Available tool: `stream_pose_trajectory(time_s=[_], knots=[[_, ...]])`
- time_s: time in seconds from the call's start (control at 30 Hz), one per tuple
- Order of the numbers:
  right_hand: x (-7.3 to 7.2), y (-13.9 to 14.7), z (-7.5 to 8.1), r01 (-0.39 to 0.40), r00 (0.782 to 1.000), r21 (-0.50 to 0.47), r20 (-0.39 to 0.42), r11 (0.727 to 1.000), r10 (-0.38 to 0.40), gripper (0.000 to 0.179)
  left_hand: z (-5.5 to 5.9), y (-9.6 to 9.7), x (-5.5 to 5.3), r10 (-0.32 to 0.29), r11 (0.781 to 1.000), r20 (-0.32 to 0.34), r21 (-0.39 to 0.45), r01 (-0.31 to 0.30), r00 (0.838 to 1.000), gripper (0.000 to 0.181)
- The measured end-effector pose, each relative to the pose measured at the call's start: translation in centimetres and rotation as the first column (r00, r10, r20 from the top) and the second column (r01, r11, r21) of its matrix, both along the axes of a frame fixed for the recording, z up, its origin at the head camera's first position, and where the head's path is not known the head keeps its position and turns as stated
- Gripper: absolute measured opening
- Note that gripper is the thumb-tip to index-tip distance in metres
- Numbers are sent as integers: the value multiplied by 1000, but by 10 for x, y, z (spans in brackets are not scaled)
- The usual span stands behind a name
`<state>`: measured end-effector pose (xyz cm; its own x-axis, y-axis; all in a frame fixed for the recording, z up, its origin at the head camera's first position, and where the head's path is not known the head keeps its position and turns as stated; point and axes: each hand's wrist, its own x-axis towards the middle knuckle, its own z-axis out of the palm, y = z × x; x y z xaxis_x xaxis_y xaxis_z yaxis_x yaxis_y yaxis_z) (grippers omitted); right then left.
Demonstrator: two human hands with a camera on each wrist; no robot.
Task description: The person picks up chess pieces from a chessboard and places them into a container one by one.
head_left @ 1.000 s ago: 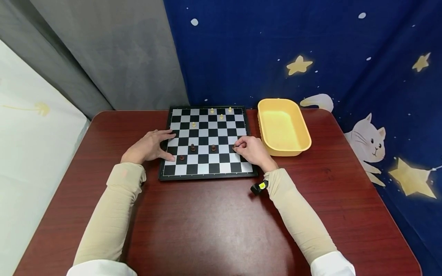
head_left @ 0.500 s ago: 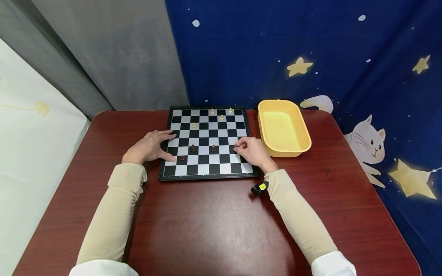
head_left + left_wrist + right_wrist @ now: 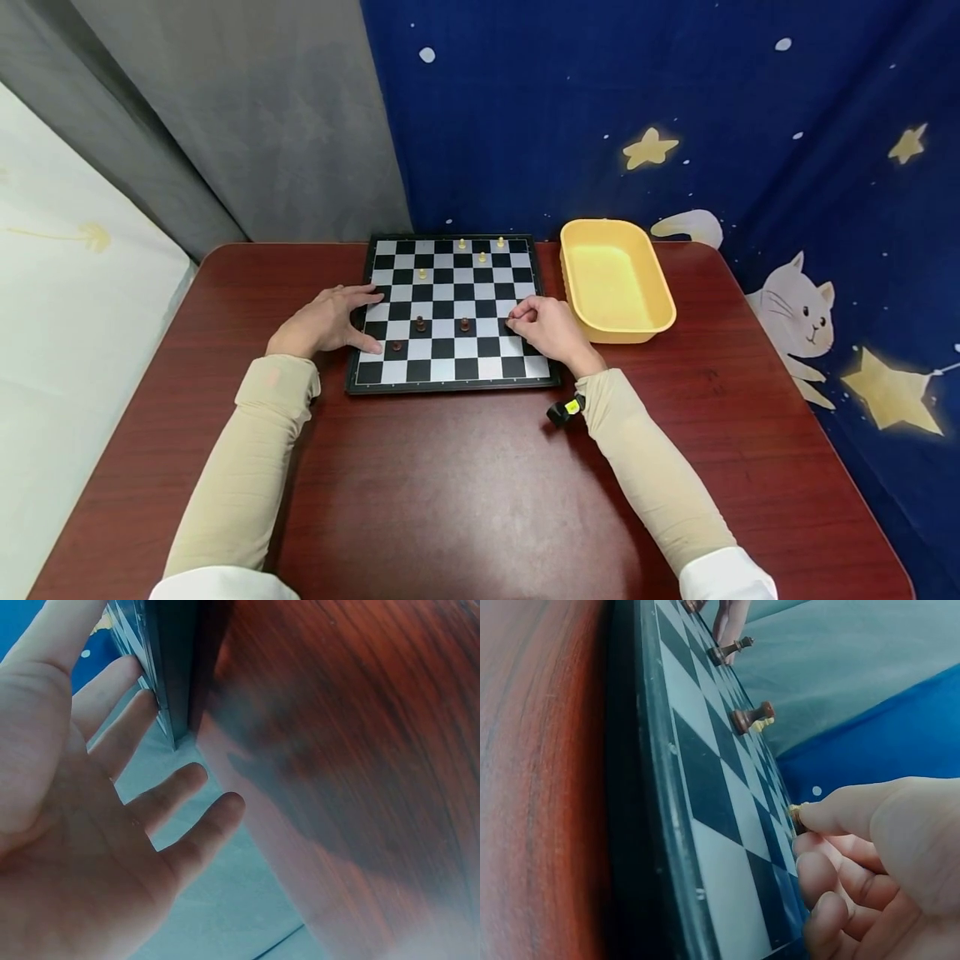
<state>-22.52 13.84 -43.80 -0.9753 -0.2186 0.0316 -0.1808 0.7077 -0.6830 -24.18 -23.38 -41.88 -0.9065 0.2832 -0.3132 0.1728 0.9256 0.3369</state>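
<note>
Pinched between thumb and fingertips of the right hand [image 3: 551, 332], near the right edge of the chessboard [image 3: 453, 388]: a small dark chess piece [image 3: 508, 322], too covered to identify. Placed just left of the hand itself, at the inward-pointing tips; impossible to tell whether upright or tilted, touching the playing surface or lifted. Roughly level with the dark rook [image 3: 465, 326] and taller dark chessman [image 3: 420, 325] farther left, both upright. Much nearer to the right hand than to the left hand [image 3: 321, 323], spread at the opposite edge, fingers extended, nothing gripped.
</note>
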Motion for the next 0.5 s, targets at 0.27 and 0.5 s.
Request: stream_pose_trajectory(time_s=[0.27, 0.5], knots=[[-2, 2, 7, -23, 999, -56, -32, 998, 21, 13, 1, 2, 0, -3, 1000, 1, -1, 3, 1000, 101], [-2, 4, 21, -14, 999, -89, -34, 996, 11, 16, 0, 1, -1, -8, 1000, -4, 4, 8, 1000, 101]])
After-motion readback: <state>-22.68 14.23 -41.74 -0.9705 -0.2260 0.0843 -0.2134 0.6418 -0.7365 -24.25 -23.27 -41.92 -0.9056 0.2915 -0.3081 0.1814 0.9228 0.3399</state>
